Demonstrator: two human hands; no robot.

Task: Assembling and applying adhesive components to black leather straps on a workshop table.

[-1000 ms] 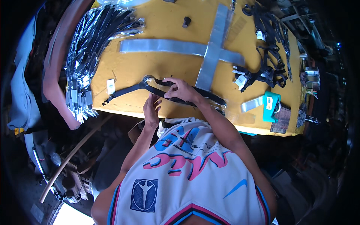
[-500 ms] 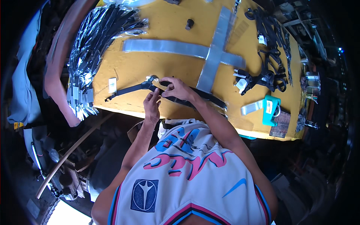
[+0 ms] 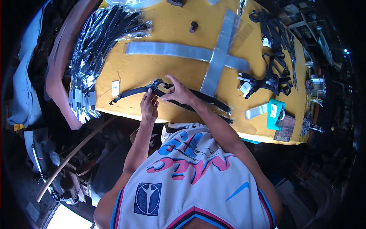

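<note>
A black strap (image 3: 134, 91) lies across the near part of the yellow table, with a small clip at its left end. It widens at a dark junction with a shiny piece (image 3: 157, 82), and black bands (image 3: 211, 100) run on from there to the right. My left hand (image 3: 149, 107) pinches the strap just below that junction, its other fingers curled. Over the bands to the right, my right hand (image 3: 179, 94) has its thumb and forefinger spread apart, with nothing seen between them. A white tag (image 3: 115, 88) lies beside the strap's left part.
Plastic-wrapped black straps (image 3: 91, 53) are piled at the left. More black straps (image 3: 270, 82) lie at the right, near a teal tape dispenser (image 3: 275, 114). Crossed clear tape (image 3: 217, 55) is stuck on the yellow table (image 3: 164, 68). A small dark cylinder (image 3: 193, 26) stands farther back.
My right hand has spread its thumb and forefinger and drawn slightly away from the junction. My left hand has shifted a little left and up onto the strap.
</note>
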